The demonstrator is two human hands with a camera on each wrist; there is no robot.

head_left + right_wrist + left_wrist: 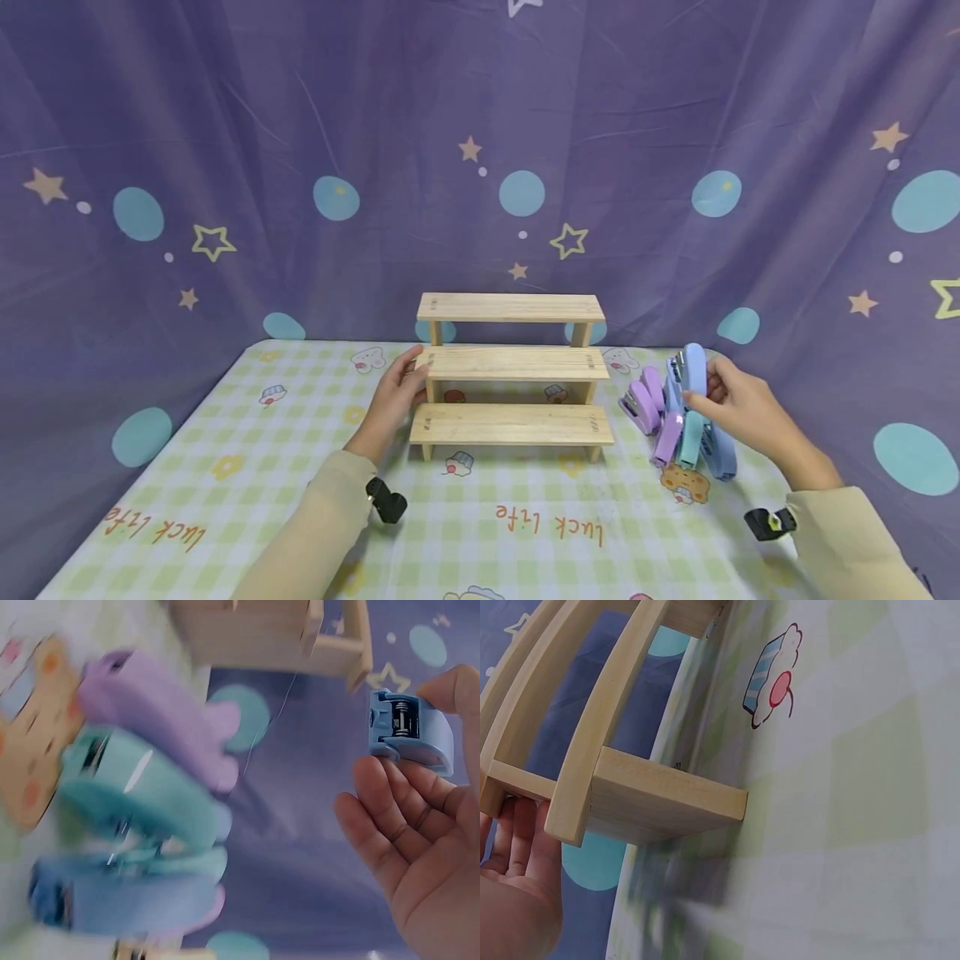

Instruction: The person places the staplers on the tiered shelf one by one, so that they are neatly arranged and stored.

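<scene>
In the head view a three-step wooden shelf (517, 364) stands on the table, and my left hand (392, 398) holds the left end of its middle step. The left wrist view shows the fingers (523, 844) against that end of the wood. My right hand (742, 410) pinches a light blue stapler (696, 368) between thumb and fingers, raised above a cluster of staplers. In the cluster are purple staplers (640, 407), a teal stapler (689, 443) and a blue stapler (722, 457); some are partly hidden behind one another.
A green-and-white checked cloth (300, 483) with printed cartoons covers the table. Behind it hangs a purple curtain (420, 108) with stars and dots. The stapler cluster sits right of the shelf, near the table's right edge.
</scene>
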